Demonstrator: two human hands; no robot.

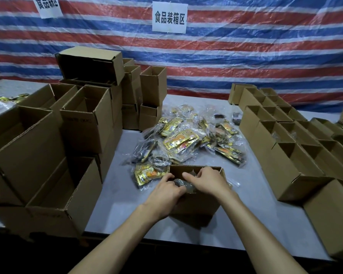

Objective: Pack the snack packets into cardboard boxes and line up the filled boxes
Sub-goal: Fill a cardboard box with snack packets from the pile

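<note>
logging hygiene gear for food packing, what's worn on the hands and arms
Nothing visible: the left hand and right hand are ungloved, both forearms bare with no sleeve in view, and no watch, ring or wristband shows.

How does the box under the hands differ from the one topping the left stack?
The near box stands upright on the table, open upward; the stack-top box lies on its side, open toward the camera. The left hand and right hand reach into the near box; the stack-top box looks empty. Both are brown cardboard.
</note>
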